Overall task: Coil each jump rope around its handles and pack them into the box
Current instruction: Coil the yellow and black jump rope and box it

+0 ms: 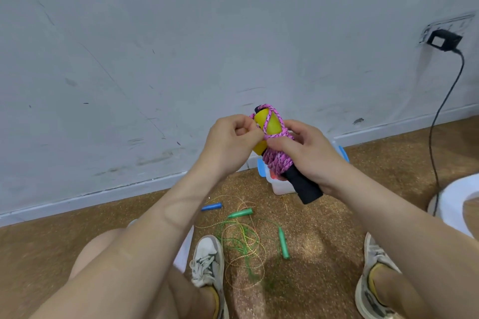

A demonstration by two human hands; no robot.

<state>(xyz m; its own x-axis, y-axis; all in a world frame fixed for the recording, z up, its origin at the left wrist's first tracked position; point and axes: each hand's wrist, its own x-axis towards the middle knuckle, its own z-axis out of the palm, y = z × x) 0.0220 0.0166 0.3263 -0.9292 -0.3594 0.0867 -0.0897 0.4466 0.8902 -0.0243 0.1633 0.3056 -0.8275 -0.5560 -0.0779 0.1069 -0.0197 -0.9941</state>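
Coils of pink jump rope (278, 162) sit above the box (281, 188), right hand (309, 156) gripping the black handle (307, 189), left hand (229, 138) pinching a strand.

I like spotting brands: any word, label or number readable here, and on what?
None can be read. The pink rope coiled on yellow-and-black handles and the clear plastic box with blue clips show no print; marks on the white wall socket plate are too blurred.

Mid-frame, the right hand (308, 155) grips a pink jump rope (278, 159) coiled round its yellow-and-black handles (272, 124). The left hand (230, 137) pinches a strand beside the yellow end. Behind them sits a clear box (281, 188). Lower down, a green jump rope (283, 243) and a blue handle (212, 206) lie on the floor (324, 215).
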